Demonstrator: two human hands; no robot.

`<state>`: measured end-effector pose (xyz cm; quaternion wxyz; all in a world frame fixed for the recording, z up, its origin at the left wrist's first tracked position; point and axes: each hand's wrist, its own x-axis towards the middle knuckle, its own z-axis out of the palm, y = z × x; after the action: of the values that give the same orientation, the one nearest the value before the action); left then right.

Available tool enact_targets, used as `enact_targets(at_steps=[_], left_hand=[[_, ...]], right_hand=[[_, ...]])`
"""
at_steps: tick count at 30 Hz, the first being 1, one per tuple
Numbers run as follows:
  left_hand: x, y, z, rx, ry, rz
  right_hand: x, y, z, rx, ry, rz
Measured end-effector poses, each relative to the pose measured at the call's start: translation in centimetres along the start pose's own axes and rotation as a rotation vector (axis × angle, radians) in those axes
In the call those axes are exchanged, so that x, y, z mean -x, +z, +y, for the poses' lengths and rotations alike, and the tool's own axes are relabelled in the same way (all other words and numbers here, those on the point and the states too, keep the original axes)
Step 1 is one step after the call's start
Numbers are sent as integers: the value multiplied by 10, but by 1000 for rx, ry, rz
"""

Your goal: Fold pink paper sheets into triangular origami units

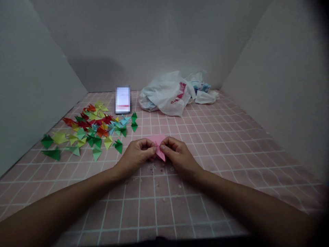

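Observation:
Between both hands, a folded piece of pink origami paper [159,139] is held just above the tablecloth, one narrow point angled down toward me. My left hand [140,151] pinches its left side with thumb and fingers. From the other side, my right hand [177,152] pinches it close to the middle, the two thumbs nearly meeting. Fingers cover part of the folds. Left of my hands lie many folded paper pieces [94,140] in green, yellow, red, orange and light blue, the closest being a dark green one [118,146].
A phone [123,100] with a blurred lit screen stands upright at the back. Right of it lie a crumpled white plastic bag [167,92] and a smaller bag [203,91] with blue in it. Pale walls enclose the pink checked tablecloth [231,151] on three sides.

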<state>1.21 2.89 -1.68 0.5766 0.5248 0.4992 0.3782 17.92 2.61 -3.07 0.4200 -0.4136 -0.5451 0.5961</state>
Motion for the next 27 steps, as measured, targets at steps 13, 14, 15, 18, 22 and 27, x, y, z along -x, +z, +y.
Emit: enact_targets(at_steps=[13, 14, 15, 18, 22, 27], left_hand=[[-1, -3, -1, -32, 33, -61], [-1, -3, 0, -43, 42, -56], [-1, -3, 0, -50, 50, -50], [0, -5, 0, -51, 76, -8], [0, -5, -1, -49, 94, 34], [-1, -5, -3, -33, 102, 37]], right_hand=[[-1, 1, -4, 122, -60, 13], [-1, 1, -4, 111, -56, 4], [-1, 1, -3, 84, -42, -7], [-1, 1, -1, -36, 3, -35], [-1, 1, 1, -109, 25, -55], [-1, 2, 1, -102, 42, -34]])
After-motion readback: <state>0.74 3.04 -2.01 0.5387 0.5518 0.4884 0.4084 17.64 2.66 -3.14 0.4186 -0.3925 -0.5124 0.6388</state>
